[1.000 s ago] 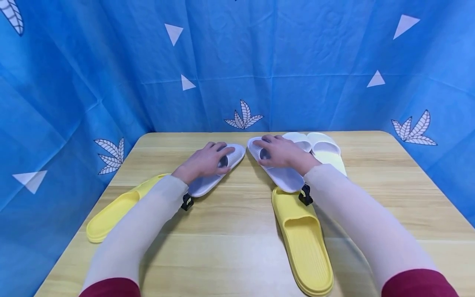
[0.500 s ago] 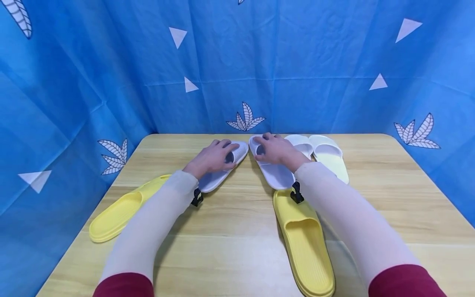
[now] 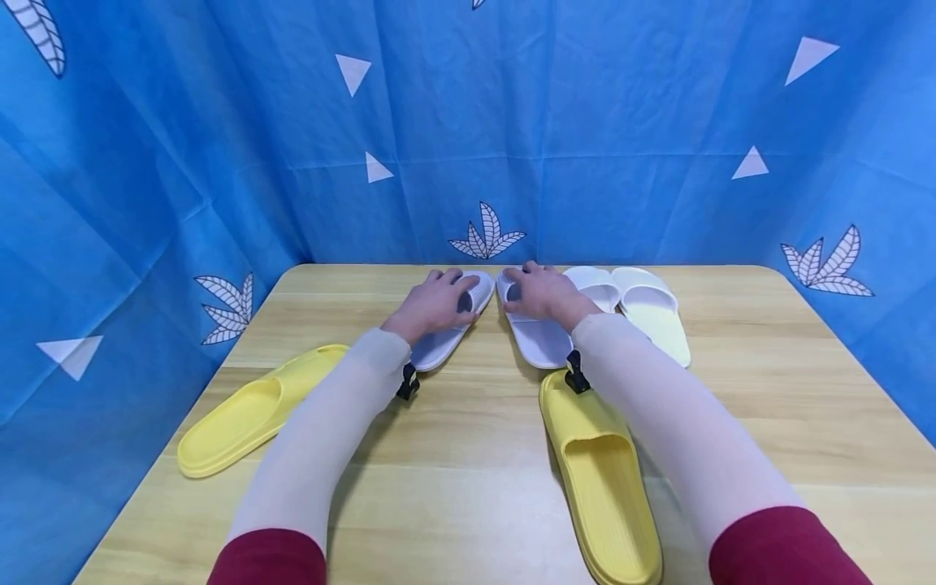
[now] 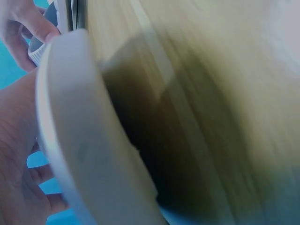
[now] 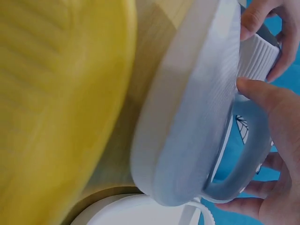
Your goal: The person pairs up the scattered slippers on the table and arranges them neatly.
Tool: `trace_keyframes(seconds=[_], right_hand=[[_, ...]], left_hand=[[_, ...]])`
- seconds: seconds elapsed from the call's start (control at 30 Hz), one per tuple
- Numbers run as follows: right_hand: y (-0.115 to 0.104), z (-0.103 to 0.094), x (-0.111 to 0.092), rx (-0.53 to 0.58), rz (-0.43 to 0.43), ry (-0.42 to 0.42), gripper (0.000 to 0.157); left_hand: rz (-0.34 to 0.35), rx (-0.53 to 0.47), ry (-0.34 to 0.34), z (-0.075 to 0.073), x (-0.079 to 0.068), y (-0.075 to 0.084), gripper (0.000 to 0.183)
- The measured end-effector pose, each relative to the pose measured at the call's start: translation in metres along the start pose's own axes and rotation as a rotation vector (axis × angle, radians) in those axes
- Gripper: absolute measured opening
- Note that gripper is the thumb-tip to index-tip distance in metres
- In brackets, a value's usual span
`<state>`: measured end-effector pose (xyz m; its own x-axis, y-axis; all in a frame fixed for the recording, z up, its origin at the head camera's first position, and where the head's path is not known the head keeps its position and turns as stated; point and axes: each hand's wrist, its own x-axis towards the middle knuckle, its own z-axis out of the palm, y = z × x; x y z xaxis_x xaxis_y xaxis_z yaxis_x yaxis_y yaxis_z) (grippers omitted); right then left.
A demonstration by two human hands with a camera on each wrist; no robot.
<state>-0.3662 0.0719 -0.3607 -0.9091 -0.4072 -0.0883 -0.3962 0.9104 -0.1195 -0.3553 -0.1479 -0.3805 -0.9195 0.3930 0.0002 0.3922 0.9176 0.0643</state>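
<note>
In the head view my left hand [image 3: 431, 307] grips a pale lavender slipper [image 3: 436, 349] across its ribbed strap, thumb on the near side and fingers over the far side. My right hand [image 3: 537, 294] holds a matching slipper [image 3: 543, 344] the same way. Both toes point to the back and nearly meet, while the heels stand apart. The right wrist view shows the thumb and fingers spread around the strap of the right slipper [image 5: 192, 112]. Up close in the left wrist view, the heel edge of the left slipper [image 4: 84, 126] stands beside the tabletop.
A yellow slipper [image 3: 610, 496] lies behind the right slipper's heel, partly under the right forearm. Another yellow slipper [image 3: 241, 418] lies slanted at the left. Two white slippers [image 3: 651, 313] sit side by side at the back right. A blue curtain [image 3: 468, 122] surrounds the table.
The left hand has moved its slipper right and toward the back. The right slipper's heel has swung left. The two lavender slippers now stand closer together and more nearly parallel.
</note>
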Motion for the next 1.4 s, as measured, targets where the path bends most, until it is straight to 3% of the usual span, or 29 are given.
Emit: trace_keyframes(seconds=[0.37,0.73,0.93,1.13,1.4], right_hand=[[0.002,0.003,0.011,0.045,0.095,0.020,0.074],[-0.002,0.011,0.010,0.013,0.098,0.010,0.073],[-0.001,0.009,0.005,-0.020,0.044,-0.008,0.071],[0.004,0.003,-0.004,-0.063,-0.064,-0.024,0.066],[0.015,0.004,-0.004,-0.075,-0.127,-0.031,0.059]], left_hand=[[-0.069,0.012,0.009,-0.002,0.012,0.013,0.078],[-0.133,0.025,-0.020,0.001,0.015,0.023,0.078],[-0.079,-0.010,0.003,0.003,0.015,0.017,0.074],[-0.008,-0.067,0.017,0.003,0.013,0.008,0.066],[0.004,-0.065,0.009,0.001,0.017,0.010,0.055]])
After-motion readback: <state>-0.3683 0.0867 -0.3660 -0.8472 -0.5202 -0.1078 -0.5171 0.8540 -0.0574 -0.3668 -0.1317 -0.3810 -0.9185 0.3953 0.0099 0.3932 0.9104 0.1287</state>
